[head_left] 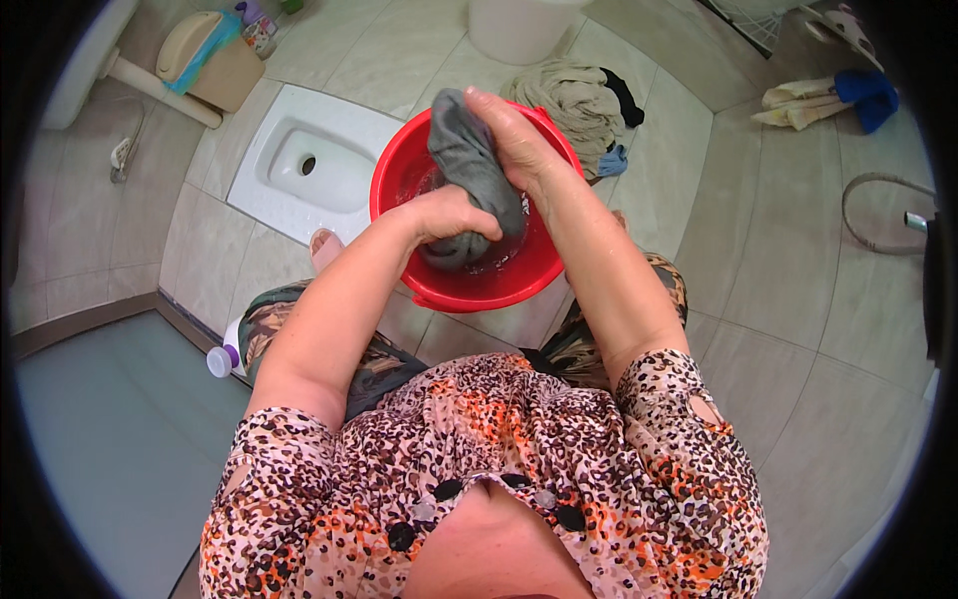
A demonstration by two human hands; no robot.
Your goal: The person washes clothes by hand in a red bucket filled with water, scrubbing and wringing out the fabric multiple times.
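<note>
A wet grey-green cloth (473, 161) is bunched between my two hands over a red plastic basin (516, 296). My left hand (453, 213) grips its lower part, thumb pointing right. Higher up, my right hand (513, 138) holds the cloth's upper right side, with the fingers mostly hidden behind the fabric. The cloth's lower end hangs down into the basin, where some water (498, 258) shows around it. What kind of garment or cloth it is, I cannot tell.
A white squat toilet (322, 161) is set in the tiled floor left of the basin. Beige cloth (561, 93) lies heaped behind the basin, near a white bucket (516, 30). A beige bin (224, 78) stands far left. A capped bottle (224, 359) is by my left leg.
</note>
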